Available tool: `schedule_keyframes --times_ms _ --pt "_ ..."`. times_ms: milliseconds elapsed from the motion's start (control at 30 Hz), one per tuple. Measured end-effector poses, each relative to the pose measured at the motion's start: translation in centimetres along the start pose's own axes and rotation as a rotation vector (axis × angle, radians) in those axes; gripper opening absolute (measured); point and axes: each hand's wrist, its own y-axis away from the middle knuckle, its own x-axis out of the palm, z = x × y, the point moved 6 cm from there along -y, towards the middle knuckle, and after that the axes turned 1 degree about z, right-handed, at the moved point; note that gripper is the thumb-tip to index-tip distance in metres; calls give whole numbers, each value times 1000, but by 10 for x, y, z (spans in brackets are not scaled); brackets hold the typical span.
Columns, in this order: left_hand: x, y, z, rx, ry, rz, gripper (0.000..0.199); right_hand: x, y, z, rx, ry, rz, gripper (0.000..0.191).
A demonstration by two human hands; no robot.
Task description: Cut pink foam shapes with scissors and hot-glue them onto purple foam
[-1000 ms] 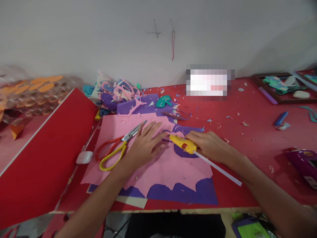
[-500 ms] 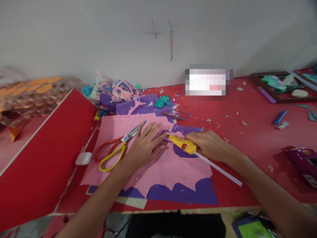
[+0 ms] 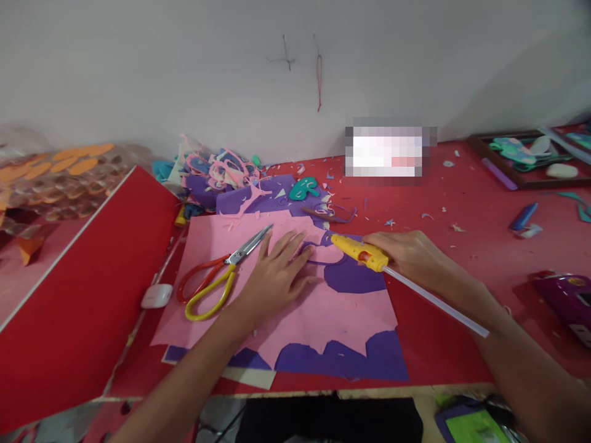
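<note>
- Red table (image 3: 475, 289) surface met one pale wall (image 3: 138, 61), from which two thin wires hung, one with a reddish loop (image 3: 319, 101).
- One yellow glue gun (image 3: 360, 253) was gripped by the right hand (image 3: 406, 252), fingers closed around it, above the right part of the sheets; one clear glue stick (image 3: 434, 301) ran out of its rear.
- Its nozzle pointed left, just beside one rounded pink piece (image 3: 329, 254) with a purple edge; whether it touched anything could not be told.
- Left hand (image 3: 279, 271) lay open, palm down, its fingers spread over the left end of that piece.
- Beneath were one large pink sheet (image 3: 300, 326) with a jagged lower edge, purple material (image 3: 341, 362) showing under it, and one cream corner (image 3: 252, 376) at the front.
- One pair of scissors (image 3: 231, 261), with one red and one yellow handle, rested on the pink sheet just left of the left hand.
- Behind the sheets were one teal piece (image 3: 303, 189) and one heap of scraps (image 3: 231, 169), too tangled to count.
- Farther left were one small white case (image 3: 157, 296) and one slanted red board (image 3: 92, 295).
- Well to the right were one blue object (image 3: 525, 215), one glossy purple object (image 3: 566, 298) and one dark frame (image 3: 545, 184).
</note>
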Motion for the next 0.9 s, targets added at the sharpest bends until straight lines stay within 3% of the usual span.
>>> schedule_keyframes --times_ms 233,900 --pt "2 1 0 -14 -17 -4 50 -4 2 -1 0 47 -57 17" --pt "-2 0 -1 -1 23 -18 44 5 2 -9 -4 88 -26 23"
